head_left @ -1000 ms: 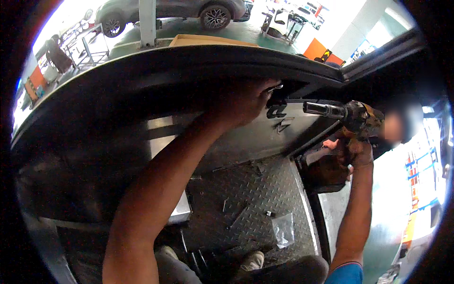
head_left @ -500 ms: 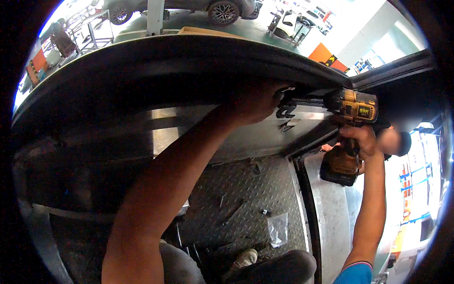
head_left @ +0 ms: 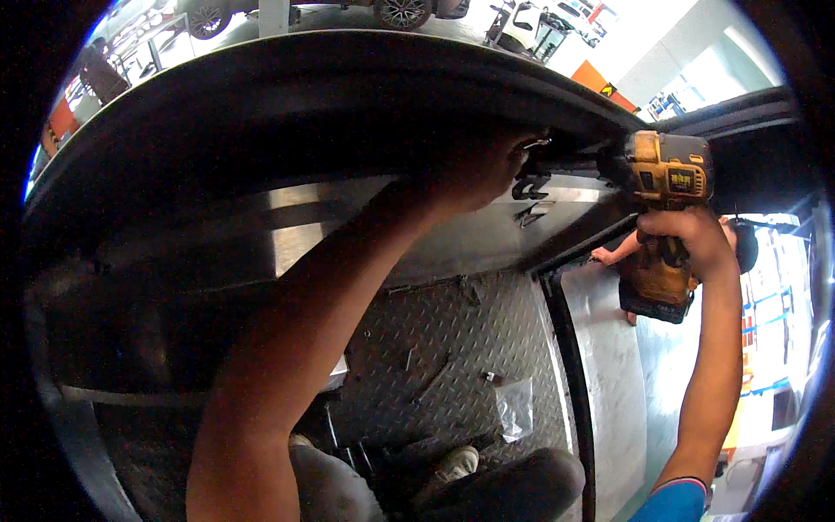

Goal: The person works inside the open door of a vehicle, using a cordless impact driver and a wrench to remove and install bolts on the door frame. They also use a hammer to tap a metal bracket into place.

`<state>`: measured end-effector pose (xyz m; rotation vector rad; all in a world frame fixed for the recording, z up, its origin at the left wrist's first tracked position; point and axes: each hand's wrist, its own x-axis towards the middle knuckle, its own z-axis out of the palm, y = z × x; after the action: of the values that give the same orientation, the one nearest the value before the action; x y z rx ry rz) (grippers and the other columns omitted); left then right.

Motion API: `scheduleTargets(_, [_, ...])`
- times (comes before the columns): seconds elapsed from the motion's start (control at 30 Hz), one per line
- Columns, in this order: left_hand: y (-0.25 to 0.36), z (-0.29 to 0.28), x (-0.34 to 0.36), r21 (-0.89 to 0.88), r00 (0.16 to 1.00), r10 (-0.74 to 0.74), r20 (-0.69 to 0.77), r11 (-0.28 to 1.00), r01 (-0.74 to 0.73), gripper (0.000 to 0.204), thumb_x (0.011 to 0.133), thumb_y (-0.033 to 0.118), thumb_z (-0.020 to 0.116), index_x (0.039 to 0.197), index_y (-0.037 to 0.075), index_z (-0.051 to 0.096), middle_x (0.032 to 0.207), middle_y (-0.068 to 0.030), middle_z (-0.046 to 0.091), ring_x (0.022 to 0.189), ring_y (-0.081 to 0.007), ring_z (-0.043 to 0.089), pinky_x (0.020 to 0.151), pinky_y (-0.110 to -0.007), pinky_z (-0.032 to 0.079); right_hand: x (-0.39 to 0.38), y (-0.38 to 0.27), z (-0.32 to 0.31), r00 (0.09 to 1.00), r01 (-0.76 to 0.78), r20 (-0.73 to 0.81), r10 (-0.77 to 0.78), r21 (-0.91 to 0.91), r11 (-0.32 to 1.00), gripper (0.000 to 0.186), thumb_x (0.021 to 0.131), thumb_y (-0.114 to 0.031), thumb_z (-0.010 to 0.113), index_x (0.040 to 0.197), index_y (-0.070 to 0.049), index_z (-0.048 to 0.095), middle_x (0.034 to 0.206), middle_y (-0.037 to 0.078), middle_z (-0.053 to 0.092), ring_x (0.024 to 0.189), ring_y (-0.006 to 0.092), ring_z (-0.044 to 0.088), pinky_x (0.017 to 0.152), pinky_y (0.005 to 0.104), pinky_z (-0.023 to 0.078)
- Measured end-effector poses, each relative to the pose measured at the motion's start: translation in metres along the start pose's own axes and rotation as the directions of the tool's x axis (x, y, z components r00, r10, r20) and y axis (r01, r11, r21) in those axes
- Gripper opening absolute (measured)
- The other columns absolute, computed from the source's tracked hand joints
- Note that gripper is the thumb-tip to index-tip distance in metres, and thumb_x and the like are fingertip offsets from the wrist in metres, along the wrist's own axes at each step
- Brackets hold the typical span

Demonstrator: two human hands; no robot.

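My right hand (head_left: 683, 233) is closed round the grip of a yellow-and-black cordless impact wrench (head_left: 670, 170). Its nose points left along the underside of a dark, curved panel (head_left: 348, 78), toward my left hand. Reaching up under that panel, my left hand (head_left: 483, 178) has its fingers curled in shadow, with a small shiny metal edge (head_left: 537, 143) showing at them. What they grip is too dark to name. Just below and right of these fingers sits a black hook-shaped bracket (head_left: 528, 185). The tip of the impact wrench is hidden in the dark.
Below lies a diamond-plate floor (head_left: 470, 339) with a long thin tool (head_left: 433, 380), a small bolt (head_left: 409, 358) and a clear plastic bag (head_left: 515, 411). A dark post edge (head_left: 565, 374) stands at the right. Beyond it, another person's arm (head_left: 617, 250) shows behind the impact wrench.
The impact wrench and my right hand have shifted right and a little up, away from my left hand. My left hand stays under the panel. The whole view has tilted slightly.
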<state>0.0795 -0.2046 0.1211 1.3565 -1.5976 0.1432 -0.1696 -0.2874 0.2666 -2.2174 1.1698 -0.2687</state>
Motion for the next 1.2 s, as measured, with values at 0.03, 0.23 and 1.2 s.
scheduleTargets(0.03, [-0.002,-0.002,0.001,-0.012,1.0,-0.009,0.023,1.0,0.009,0.028,0.092,0.011,0.053,0.118,0.009,0.062,0.105,-0.0183,0.066,0.09,-0.032,0.065,0.082,-0.042,0.051,0.0,-0.002,0.003,1.0,-0.012,0.022,0.011,0.017,1.0,0.029,0.069,-0.021,0.069,0.092,-0.003,0.067,0.079,0.007,0.066,0.075,0.0164,0.061,0.071,0.0285,0.046])
scheduleTargets(0.23, [-0.012,0.003,0.003,0.004,0.999,0.018,0.033,1.0,-0.018,0.03,0.095,0.015,0.05,0.123,0.009,0.06,0.105,-0.0174,0.066,0.09,-0.0309,0.065,0.085,-0.04,0.05,-0.002,0.058,0.01,0.995,0.071,-0.083,-0.053,0.236,0.969,0.034,0.07,-0.018,0.074,0.1,-0.005,0.067,0.091,0.003,0.068,0.082,0.0157,0.062,0.077,0.0303,0.049])
scheduleTargets(1.2, [0.087,0.095,-0.151,-0.067,0.549,-0.425,0.719,0.744,0.665,0.026,0.08,0.011,0.074,0.103,0.006,0.064,0.084,-0.0013,0.065,0.074,-0.0089,0.058,0.066,-0.025,0.047,-0.179,0.278,0.367,0.839,-0.537,0.513,-0.181,0.726,-0.429,0.062,0.065,-0.02,0.072,0.122,-0.002,0.052,0.096,0.01,0.064,0.08,0.0229,0.062,0.072,0.0359,0.052])
